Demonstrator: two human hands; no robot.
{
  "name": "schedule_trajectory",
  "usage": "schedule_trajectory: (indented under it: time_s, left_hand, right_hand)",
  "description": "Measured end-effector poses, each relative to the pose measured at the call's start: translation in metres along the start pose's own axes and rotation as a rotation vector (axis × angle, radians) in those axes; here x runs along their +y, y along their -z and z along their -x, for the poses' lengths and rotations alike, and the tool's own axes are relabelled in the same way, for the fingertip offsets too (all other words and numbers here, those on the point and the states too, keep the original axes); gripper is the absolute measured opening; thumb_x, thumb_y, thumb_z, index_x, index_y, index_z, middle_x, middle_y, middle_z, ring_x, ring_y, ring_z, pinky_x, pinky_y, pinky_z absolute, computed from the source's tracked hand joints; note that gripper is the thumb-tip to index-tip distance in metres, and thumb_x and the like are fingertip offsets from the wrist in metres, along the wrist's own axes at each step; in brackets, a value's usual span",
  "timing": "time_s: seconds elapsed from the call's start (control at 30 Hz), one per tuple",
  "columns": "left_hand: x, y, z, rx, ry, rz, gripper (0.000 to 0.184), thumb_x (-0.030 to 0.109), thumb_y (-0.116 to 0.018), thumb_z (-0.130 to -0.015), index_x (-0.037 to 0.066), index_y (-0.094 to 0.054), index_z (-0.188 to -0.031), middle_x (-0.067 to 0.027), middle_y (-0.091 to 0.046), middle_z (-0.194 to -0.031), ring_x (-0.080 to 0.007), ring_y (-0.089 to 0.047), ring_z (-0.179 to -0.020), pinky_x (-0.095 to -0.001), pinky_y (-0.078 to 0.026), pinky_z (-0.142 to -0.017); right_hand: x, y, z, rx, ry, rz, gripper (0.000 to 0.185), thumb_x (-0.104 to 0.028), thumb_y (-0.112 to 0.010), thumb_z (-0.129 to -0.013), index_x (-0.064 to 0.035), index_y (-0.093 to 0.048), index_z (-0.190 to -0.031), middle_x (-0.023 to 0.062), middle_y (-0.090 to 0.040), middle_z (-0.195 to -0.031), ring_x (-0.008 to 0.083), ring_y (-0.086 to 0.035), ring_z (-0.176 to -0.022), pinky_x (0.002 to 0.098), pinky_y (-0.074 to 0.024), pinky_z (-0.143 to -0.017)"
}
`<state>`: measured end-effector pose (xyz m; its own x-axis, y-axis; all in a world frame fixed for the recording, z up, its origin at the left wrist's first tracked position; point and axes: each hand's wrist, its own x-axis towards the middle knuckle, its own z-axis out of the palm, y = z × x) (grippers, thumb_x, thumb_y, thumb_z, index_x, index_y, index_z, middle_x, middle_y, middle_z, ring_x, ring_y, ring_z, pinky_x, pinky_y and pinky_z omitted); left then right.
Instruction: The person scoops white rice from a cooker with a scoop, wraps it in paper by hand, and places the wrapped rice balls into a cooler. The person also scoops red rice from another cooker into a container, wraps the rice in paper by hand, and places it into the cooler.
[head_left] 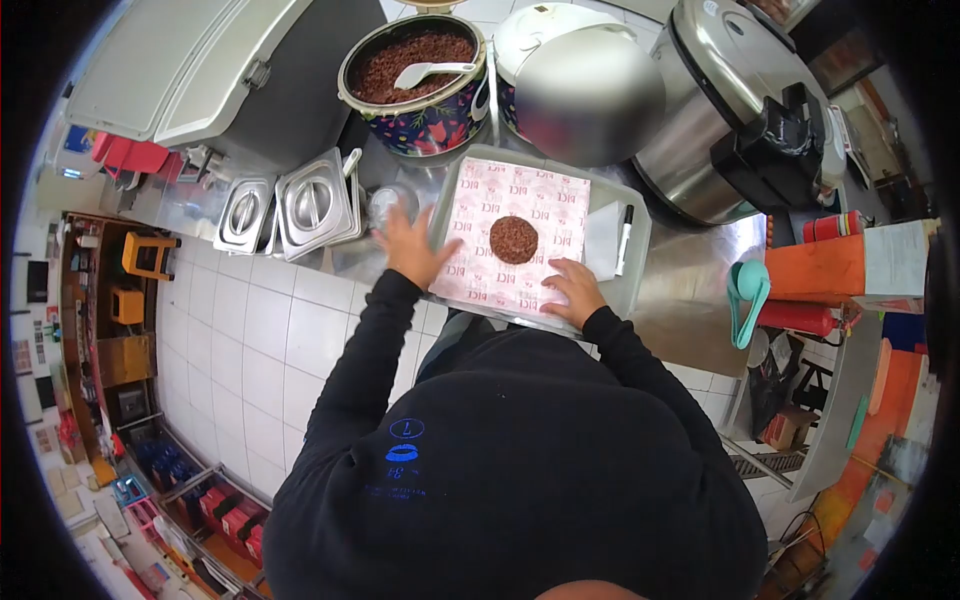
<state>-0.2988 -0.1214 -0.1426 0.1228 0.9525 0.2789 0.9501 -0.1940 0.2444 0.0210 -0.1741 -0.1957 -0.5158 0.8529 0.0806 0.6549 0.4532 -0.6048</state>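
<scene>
Centrally, a flat round patty of dark reddish-brown grains point(514, 240) is seen on a rectangular sheet of white paper printed in red point(475, 272), which is laid across a shallow grey plastic tray point(612, 193) on a stainless-steel counter point(690, 290). The patty is flanked by both bare hands, each extended from a black sleeve. The left hand point(415, 252) is held open at the paper's left edge, its fingers spread; whether the sheet is touched there cannot be told. The right hand point(574, 292) is also held open, its fingers parted and slightly bent over the sheet's lower right corner, just beside the patty. Along the tray's right side, a white marker with a black cap point(625, 240) is placed near the right hand. Beyond the tray, a round, dark, flower-patterned pot point(425, 133) is filled with similar dark grains, on which a white plastic paddle point(432, 70) is rested. To the left, rectangular steel pans with handled lids point(312, 205) are grouped near the counter's edge.
</scene>
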Motion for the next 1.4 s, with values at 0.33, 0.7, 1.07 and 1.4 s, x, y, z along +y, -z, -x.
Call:
schedule_trajectory:
  time_s: [0.33,0.7,1.07,1.4]
  left_hand:
    - [0.017,-0.002,0.054,-0.272,-0.344,0.324,0.053,0.038,-0.075,-0.069,0.009,-0.061,-0.110,-0.0138,-0.054,-0.123,-0.0323,-0.049,-0.114,-0.0454,-0.035,-0.097]
    - [0.001,-0.028,-0.007,-0.073,-0.141,0.442,0.013,0.025,-0.070,-0.077,0.013,-0.072,-0.082,-0.0039,-0.064,-0.104,-0.0258,-0.057,-0.097,-0.0361,-0.041,-0.084]
    - [-0.015,-0.077,-0.031,-0.355,0.324,0.910,0.032,0.031,-0.057,-0.090,0.002,-0.067,-0.096,-0.0121,-0.066,-0.068,-0.0225,-0.066,-0.064,-0.0339,-0.050,-0.061]
    - [-0.009,-0.064,-0.033,-0.309,0.127,0.535,0.015,0.015,-0.058,-0.081,0.000,-0.057,-0.086,-0.0242,-0.062,-0.076,-0.0416,-0.060,-0.074,-0.0460,-0.048,-0.066]
  right_hand:
    - [0.017,-0.008,-0.009,0.151,0.021,-0.016,0.012,-0.023,-0.066,-0.077,-0.0113,-0.070,-0.077,0.0051,-0.059,-0.109,0.0262,-0.050,-0.104,0.0400,-0.0367,-0.090]
    - [-0.001,0.040,-0.046,0.137,-0.001,-0.090,0.043,-0.029,-0.075,-0.073,-0.0045,-0.062,-0.107,0.0131,-0.062,-0.106,0.0289,-0.056,-0.103,0.0376,-0.0416,-0.092]
    - [0.010,0.022,-0.063,-0.147,-0.300,-0.357,0.026,-0.025,-0.062,-0.086,-0.0002,-0.064,-0.092,0.0080,-0.060,-0.071,0.0159,-0.056,-0.068,0.0315,-0.0455,-0.065]
    - [0.016,-0.013,-0.079,0.201,-0.570,-0.097,0.034,-0.030,-0.055,-0.087,0.0017,-0.059,-0.075,0.0276,-0.057,-0.073,0.0444,-0.057,-0.072,0.0482,-0.0444,-0.065]
